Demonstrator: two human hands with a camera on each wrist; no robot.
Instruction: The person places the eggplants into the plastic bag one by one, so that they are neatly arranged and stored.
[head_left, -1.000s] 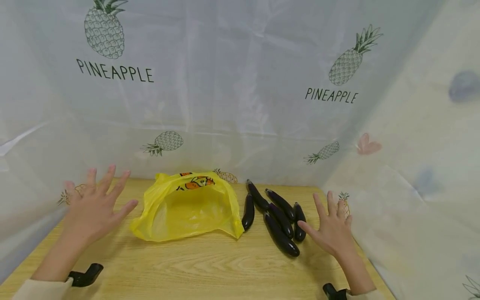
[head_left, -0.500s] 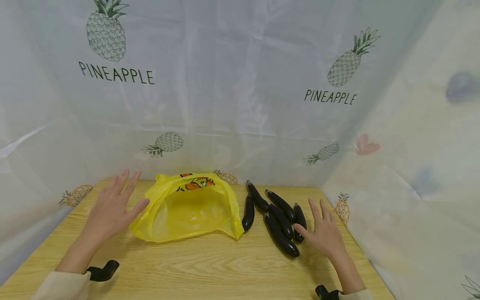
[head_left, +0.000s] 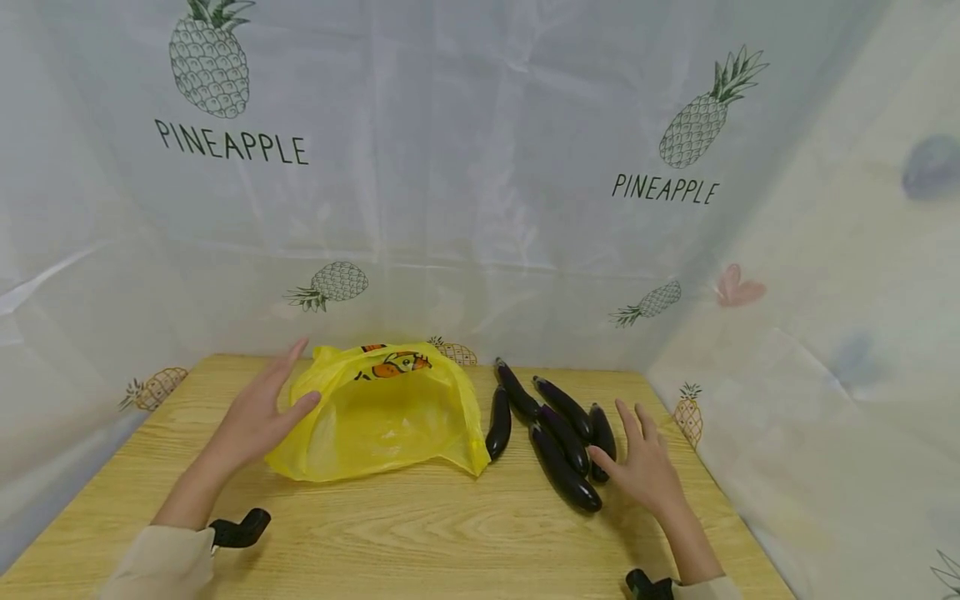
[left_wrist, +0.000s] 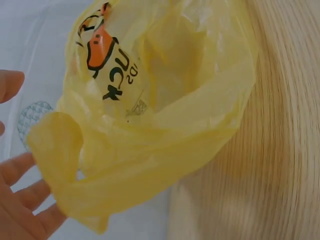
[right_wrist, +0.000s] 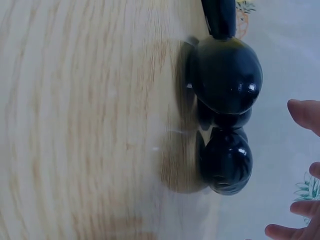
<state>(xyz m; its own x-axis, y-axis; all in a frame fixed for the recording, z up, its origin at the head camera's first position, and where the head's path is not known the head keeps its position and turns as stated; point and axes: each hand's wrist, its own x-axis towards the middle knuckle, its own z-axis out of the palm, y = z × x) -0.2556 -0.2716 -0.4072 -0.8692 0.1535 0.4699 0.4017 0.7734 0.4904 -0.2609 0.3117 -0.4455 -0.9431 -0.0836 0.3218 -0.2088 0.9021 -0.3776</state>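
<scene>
A thin yellow plastic bag (head_left: pixel 375 425) with a duck print lies on the wooden table, its mouth facing me. Beside the bag's left edge is my left hand (head_left: pixel 255 417), thumb and fingers spread. In the left wrist view its fingers (left_wrist: pixel 35 195) are close to the bag's rim; whether they touch it I cannot tell. Several dark purple eggplants (head_left: pixel 562 467) lie in a loose group to the right of the bag. Near the rightmost eggplant (head_left: pixel 602 443) my right hand (head_left: pixel 645 467) hovers with spread fingers, holding nothing. The right wrist view shows a gap between its thumb and the eggplants (right_wrist: pixel 227 75).
A pale plastic sheet (head_left: pixel 465 183) printed with pineapples rises behind the table (head_left: pixel 420 542). Another sheet (head_left: pixel 840 400) borders the right side. One eggplant (head_left: pixel 498 423) lies right against the bag's right edge. Black wrist mounts (head_left: pixel 242 528) sit on both forearms.
My left hand has moved right, up to the bag's left edge. The right hand has shifted slightly left toward the eggplants. Bag and eggplants stay in place.
</scene>
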